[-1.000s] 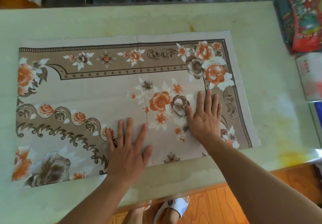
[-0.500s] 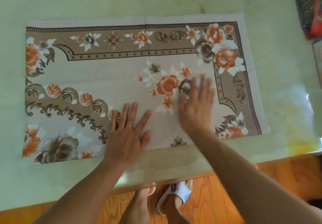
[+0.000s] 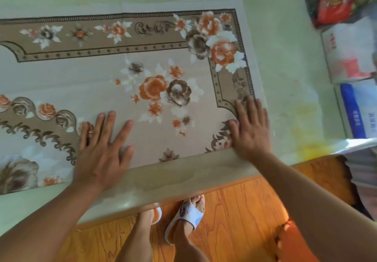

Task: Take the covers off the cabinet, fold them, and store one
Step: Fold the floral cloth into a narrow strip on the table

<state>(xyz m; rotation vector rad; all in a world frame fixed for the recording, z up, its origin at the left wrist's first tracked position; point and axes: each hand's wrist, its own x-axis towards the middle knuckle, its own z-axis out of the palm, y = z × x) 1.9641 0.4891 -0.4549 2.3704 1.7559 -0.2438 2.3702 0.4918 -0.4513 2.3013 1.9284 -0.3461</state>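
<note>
pale green tabletop (image 3: 285, 62) over orange wood floor (image 3: 234, 210), perhaps sunlit.

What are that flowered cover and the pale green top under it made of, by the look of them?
Flowered cover: likely thin printed fabric, matte; it lies flat with straight fold creases and layered edges under both hands.
Table top: hard and smooth, perhaps polished stone or laminate; its glossy front edge catches the light, and the surface is mottled and stained yellow.
</note>
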